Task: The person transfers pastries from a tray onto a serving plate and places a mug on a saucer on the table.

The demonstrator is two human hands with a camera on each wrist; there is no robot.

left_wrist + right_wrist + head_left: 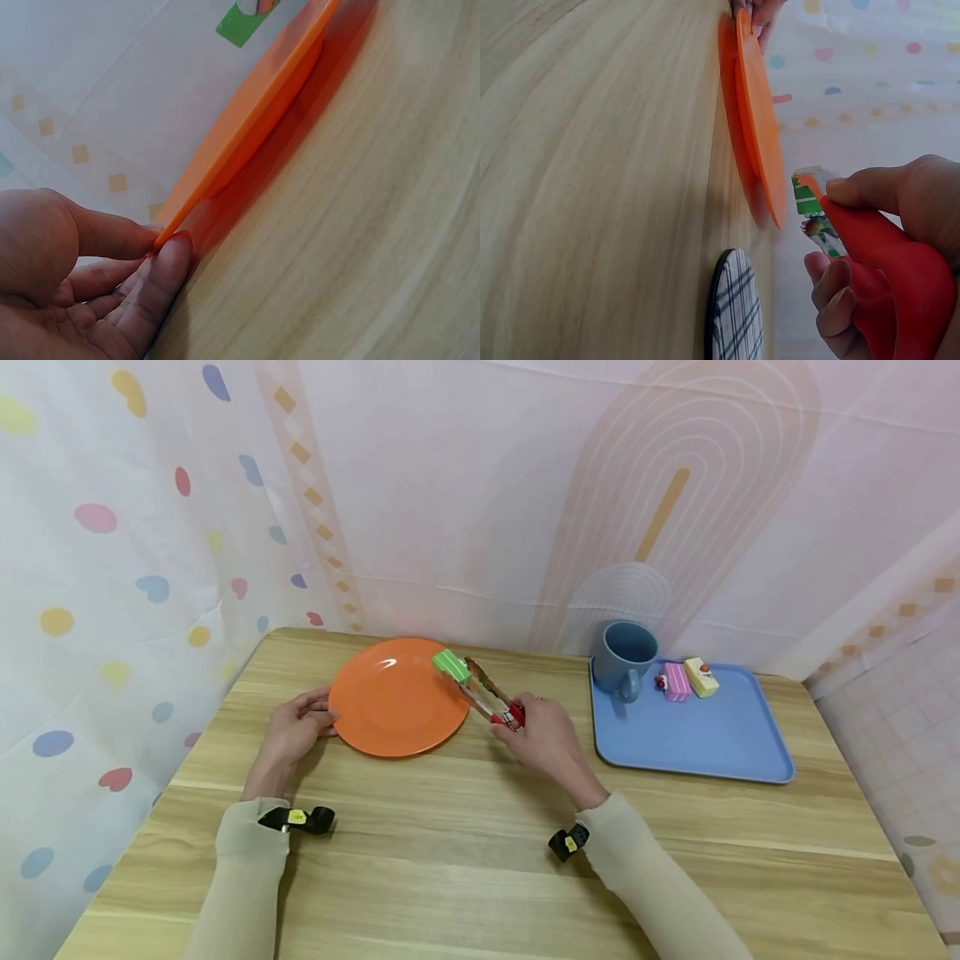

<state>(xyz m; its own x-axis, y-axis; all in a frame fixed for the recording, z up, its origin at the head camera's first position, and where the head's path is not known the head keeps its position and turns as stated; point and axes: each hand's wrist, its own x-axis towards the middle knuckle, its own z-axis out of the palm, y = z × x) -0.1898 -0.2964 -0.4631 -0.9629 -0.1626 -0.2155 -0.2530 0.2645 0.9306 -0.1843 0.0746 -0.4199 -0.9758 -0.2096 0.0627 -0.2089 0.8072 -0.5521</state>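
Observation:
My left hand (292,731) pinches the left rim of a round orange plate (397,702), thumb and fingers on either side of the edge in the left wrist view. In my right hand (547,735) are tongs with red handles (870,240), gripped between thumb and curled fingers. Held at the tips of the tongs is a small green toy cake piece (452,666) with pale stripes. It hangs over the plate's right part in the head view, and shows above the plate's surface in the wrist views.
A blue tray (693,743) lies at the right, bearing a blue mug (624,660), a pink striped toy cake (677,682) and a cream toy cake (701,677). The right wrist view shows a flat plaid piece (739,307) on the wooden table (450,860). A patterned curtain (450,510) hangs behind.

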